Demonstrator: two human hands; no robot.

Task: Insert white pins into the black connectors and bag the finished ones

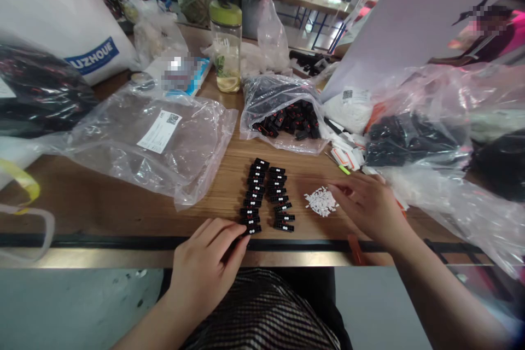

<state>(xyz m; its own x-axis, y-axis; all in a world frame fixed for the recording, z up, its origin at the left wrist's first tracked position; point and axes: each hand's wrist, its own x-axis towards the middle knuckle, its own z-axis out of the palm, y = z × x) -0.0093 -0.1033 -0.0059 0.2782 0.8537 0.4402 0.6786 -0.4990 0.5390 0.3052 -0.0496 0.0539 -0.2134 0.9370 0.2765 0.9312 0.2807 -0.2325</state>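
Admittedly, the right hand (371, 208) is hiding whether it is gripping any white pieces (321, 202); the left hand (205, 260) is pinching the nearest of the black, white-dotted blocks (255, 188) lining the table (229, 186) in two rows.

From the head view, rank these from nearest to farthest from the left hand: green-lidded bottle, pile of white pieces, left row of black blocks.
From the left hand:
1. Left row of black blocks: at its fingertips.
2. Pile of white pieces: off right.
3. Green-lidded bottle: far back.
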